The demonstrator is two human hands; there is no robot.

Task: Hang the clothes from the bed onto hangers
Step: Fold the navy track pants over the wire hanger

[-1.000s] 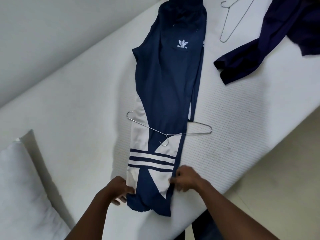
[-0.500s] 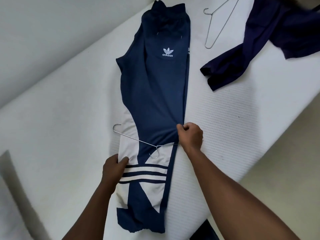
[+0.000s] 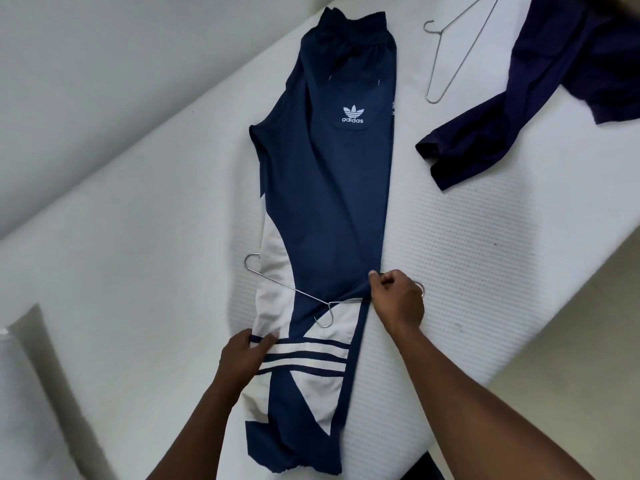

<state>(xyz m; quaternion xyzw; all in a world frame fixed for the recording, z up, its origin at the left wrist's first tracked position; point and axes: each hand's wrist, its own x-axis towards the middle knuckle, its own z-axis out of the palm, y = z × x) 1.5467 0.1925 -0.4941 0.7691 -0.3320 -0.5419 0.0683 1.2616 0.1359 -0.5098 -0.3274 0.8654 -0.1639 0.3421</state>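
1. Bed (image 3: 156,244): white mattress. Near edge drops off at 4 o'clock; free room at 9–10.
2. Track pants (image 3: 329,202): flat, folded lengthwise, waistband at 12, cuffs at 6 by the edge. Probably straightened for draping.
3. Purple garment (image 3: 519,112): 1–2 o'clock, well apart, unhung.
4. Right hand (image 3: 398,301): narrow grip pinching the pants' right edge beside the hanger end. Left hand (image 3: 242,358): fingers laid flat on the striped panel at 7, pinning cloth.
5. Wire hanger (image 3: 277,284): across the pants, hook toward 6, bar hidden, likely underneath. Spare hanger (image 3: 450,53): at 1.
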